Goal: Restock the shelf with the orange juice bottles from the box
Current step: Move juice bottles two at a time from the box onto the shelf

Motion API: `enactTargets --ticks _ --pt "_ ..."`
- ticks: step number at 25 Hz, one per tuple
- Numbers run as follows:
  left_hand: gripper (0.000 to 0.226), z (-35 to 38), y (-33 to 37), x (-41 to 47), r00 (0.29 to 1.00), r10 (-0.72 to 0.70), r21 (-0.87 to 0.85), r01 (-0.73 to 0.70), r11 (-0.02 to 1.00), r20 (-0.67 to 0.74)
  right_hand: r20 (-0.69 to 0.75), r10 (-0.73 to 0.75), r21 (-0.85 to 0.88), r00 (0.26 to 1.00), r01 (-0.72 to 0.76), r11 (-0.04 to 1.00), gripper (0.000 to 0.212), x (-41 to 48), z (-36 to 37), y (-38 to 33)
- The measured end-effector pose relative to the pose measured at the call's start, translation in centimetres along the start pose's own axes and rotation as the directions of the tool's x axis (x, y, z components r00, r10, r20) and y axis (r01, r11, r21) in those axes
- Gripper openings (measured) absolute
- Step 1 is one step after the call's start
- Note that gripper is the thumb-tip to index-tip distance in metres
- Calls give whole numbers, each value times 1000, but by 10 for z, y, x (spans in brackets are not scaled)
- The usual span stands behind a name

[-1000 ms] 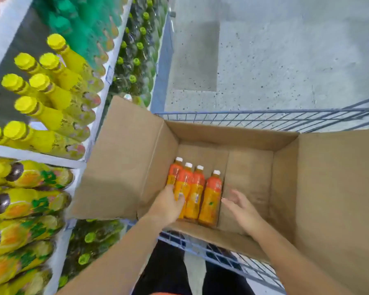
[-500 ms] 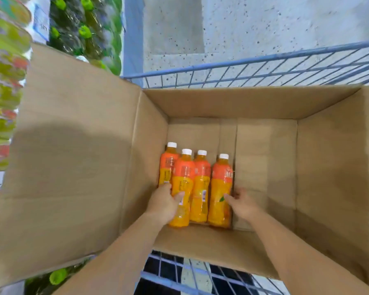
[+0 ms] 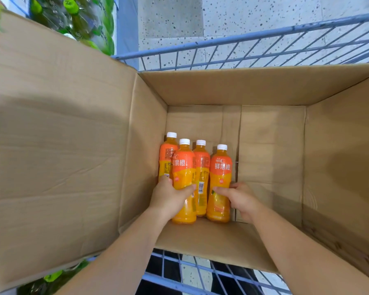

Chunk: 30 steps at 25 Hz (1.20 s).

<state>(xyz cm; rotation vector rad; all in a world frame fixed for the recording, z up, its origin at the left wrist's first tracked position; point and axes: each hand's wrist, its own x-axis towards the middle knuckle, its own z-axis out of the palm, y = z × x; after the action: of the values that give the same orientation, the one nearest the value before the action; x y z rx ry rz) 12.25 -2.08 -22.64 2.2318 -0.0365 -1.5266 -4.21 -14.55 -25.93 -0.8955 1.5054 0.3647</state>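
Observation:
Several orange juice bottles with white caps and orange labels stand upright against the left inner wall of an open cardboard box [image 3: 271,145]. My left hand [image 3: 168,199] is wrapped around the lower body of the front-left bottle [image 3: 183,173]. My right hand [image 3: 241,199] grips the lower part of the rightmost bottle [image 3: 221,173], thumb across its front. Two more bottles [image 3: 201,167] stand behind and between them. All bottles rest on the box floor.
The box sits in a blue wire cart [image 3: 222,42], its large left flap [image 3: 58,135] spread out toward the shelf. Green-capped bottles on the shelf [image 3: 77,20] show at top left. Speckled floor [image 3: 254,15] lies beyond the cart.
Both hands have closed in on the bottles: the left now wraps the front-left one, the right reached in and took the rightmost. My view dropped closer into the box.

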Motion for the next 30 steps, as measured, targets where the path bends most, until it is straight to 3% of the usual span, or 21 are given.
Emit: enactTargets --ticks 3,5,8,13,15,19,22,26,30 --pt "78 1 0 2 996 -31 -49 35 998 85 43 -20 -54 999 22 998 25 4 -1 -1" --pt "82 3 -1 5 992 -45 -85 56 995 117 62 -32 -83 998 37 996 34 6 2 -2" --pt "73 4 -2 4 987 -58 -146 80 986 148 23 -42 -81 999 43 996 41 6 3 2" --pt "59 -12 11 -20 991 -32 -139 50 989 127 39 -97 16 995 97 995 16 -29 -12 -8" --pt "59 -23 22 -41 989 5 -117 12 993 144 75 -127 88 989 121 989 13 -56 -15 -20" --pt "62 -46 50 -94 986 113 -150 -94 984 124 102 -181 191 978 159 969 42 -119 -17 -49" --pt "57 -65 70 -141 976 200 -234 -176 956 83 109 -251 257 962 216 942 51 -177 -18 -72" --pt "41 -96 102 -209 945 325 -371 -317 873 -41 73 -395 274 916 362 891 47 -260 -24 -107" --pt "36 -132 139 -267 873 463 -369 -485 793 -151 6 -563 281 826 540 794 29 -333 -19 -146"
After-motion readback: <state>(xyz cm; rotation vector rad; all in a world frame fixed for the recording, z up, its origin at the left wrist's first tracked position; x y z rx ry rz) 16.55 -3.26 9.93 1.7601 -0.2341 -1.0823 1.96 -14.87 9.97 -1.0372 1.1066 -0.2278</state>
